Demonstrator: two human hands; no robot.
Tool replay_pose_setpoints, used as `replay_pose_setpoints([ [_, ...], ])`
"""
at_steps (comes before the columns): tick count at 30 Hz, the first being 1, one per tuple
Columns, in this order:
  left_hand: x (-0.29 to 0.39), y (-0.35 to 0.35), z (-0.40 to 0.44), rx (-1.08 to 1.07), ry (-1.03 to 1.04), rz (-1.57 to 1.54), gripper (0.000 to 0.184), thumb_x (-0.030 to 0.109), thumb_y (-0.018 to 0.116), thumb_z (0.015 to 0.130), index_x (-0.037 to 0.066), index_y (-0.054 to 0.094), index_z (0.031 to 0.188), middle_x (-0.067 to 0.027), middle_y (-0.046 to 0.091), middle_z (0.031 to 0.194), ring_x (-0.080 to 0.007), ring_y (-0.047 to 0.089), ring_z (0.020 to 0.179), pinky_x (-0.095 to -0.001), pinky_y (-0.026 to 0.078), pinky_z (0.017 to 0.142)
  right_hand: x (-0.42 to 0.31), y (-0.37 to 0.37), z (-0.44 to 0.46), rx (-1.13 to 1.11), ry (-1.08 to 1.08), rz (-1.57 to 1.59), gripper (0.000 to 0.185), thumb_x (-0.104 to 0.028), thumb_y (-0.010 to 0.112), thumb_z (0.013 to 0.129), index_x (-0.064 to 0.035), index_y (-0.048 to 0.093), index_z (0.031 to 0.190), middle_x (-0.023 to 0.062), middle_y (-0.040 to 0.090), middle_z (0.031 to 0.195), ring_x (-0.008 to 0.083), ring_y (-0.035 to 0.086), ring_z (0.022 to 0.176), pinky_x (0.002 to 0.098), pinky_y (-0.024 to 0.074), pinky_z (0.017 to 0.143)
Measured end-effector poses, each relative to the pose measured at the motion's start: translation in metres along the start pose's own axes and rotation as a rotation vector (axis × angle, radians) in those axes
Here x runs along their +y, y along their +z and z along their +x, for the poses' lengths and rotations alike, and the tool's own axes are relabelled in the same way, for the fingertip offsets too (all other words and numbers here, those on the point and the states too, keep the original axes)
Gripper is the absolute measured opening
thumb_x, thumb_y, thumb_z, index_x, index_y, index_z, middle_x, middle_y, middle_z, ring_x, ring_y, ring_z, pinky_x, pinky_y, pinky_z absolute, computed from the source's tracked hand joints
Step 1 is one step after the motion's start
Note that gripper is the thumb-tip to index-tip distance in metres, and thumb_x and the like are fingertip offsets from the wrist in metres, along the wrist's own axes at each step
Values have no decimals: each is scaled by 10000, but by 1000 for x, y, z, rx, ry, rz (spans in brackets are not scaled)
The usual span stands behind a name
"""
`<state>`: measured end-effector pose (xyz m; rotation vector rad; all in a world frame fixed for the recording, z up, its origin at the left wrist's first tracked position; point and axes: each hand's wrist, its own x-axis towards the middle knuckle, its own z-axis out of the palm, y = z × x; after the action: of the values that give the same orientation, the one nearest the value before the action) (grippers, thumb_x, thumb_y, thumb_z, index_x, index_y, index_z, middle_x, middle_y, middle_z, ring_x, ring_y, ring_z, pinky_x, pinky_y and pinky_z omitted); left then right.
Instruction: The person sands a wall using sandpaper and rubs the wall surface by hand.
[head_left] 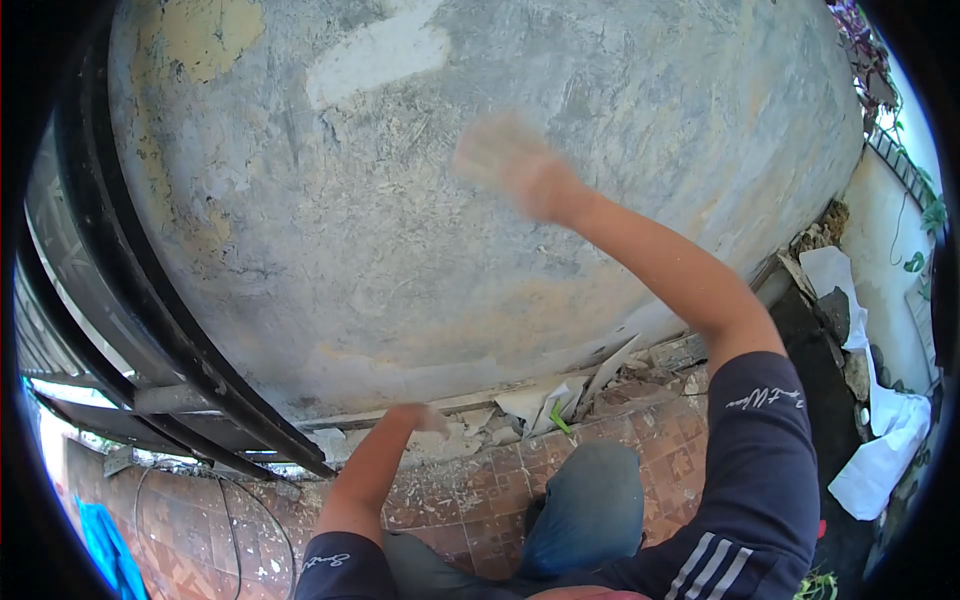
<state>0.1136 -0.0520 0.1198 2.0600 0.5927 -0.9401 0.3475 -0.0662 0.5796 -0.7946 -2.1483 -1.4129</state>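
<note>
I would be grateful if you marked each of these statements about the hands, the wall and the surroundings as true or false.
1. The right hand is farther up the wall than the left hand. True.
2. The floor is plain grey concrete. False: it has patterned reddish-brown tiles, speckled with pale bits.
3. The right sleeve is dark, with light stripes towards the shoulder. True.
4. The black metal bars are on the right of the view. False: they curve down the left side.
5. A green scrap lies near the foot of the wall. True.
</note>
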Motion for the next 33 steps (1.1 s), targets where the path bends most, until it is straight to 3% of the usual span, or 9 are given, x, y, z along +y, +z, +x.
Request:
replay_pose_setpoints([
  [3,-42,61,37,14,81,62,647,520,603,842,235,504,1414,-86,473,1464,-293,490,1286,-482,394,1050,26,-7,-22,-220,-302,212,290,18,490,898,-15,625,1153,188,579,1299,257,523,1255,358,364,1116],
  [8,-51,82,31,-33,-1,-7,641,527,623,829,225,533,1388,-97,488,1450,-302,506,1270,-478,394,1049,21,3,-40,328,329,-284,310,20,450,914,27,596,1187,180,568,1321,233,480,1309,360,328,1142],
  [11,-42,57,18,31,-27,-28,638,531,635,821,220,551,1372,-103,496,1442,-307,516,1260,-475,394,1048,14,-20,-72,-294,-240,5,330,12,451,914,34,586,1215,201,574,1303,284,505,1273,362,392,1086],
  [15,-9,45,-14,66,10,92,635,531,658,808,210,575,1349,-109,513,1425,-315,526,1249,-472,394,1047,58,-23,-57,154,442,19,456,36,465,867,-43,571,1304,159,536,1373,293,465,1318,365,352,1123],
  [17,30,48,-53,23,63,294,633,522,679,795,202,589,1334,-108,529,1408,-320,526,1247,-472,394,1047,20,22,-51,253,460,62,488,60,463,848,-76,581,1301,127,494,1436,283,425,1360,368,314,1149],
  [22,41,54,-70,24,95,357,638,519,699,781,187,604,1318,-113,544,1391,-326,524,1248,-472,395,1046,38,-16,30,-240,-262,60,467,16,466,883,-58,560,1335,116,487,1445,293,423,1360,386,319,1143],
  [28,-23,54,-12,49,48,108,651,531,697,777,176,606,1315,-125,540,1392,-327,518,1254,-472,396,1044,4,33,94,426,258,-21,389,-71,490,930,-113,602,1300,123,503,1428,308,450,1338,374,320,1148],
  [30,-32,51,-5,65,39,74,655,535,696,776,172,607,1314,-129,539,1393,-328,516,1257,-472,397,1044,-1,16,98,60,-198,95,350,-121,508,936,-38,595,1265,164,495,1423,320,432,1350,389,314,1144],
  [33,-47,60,1,58,21,29,662,541,696,773,166,608,1312,-135,537,1394,-328,513,1260,-472,398,1043,32,-7,110,54,-101,-84,326,-104,502,943,-19,597,1243,185,473,1436,290,399,1379,376,297,1160],
])
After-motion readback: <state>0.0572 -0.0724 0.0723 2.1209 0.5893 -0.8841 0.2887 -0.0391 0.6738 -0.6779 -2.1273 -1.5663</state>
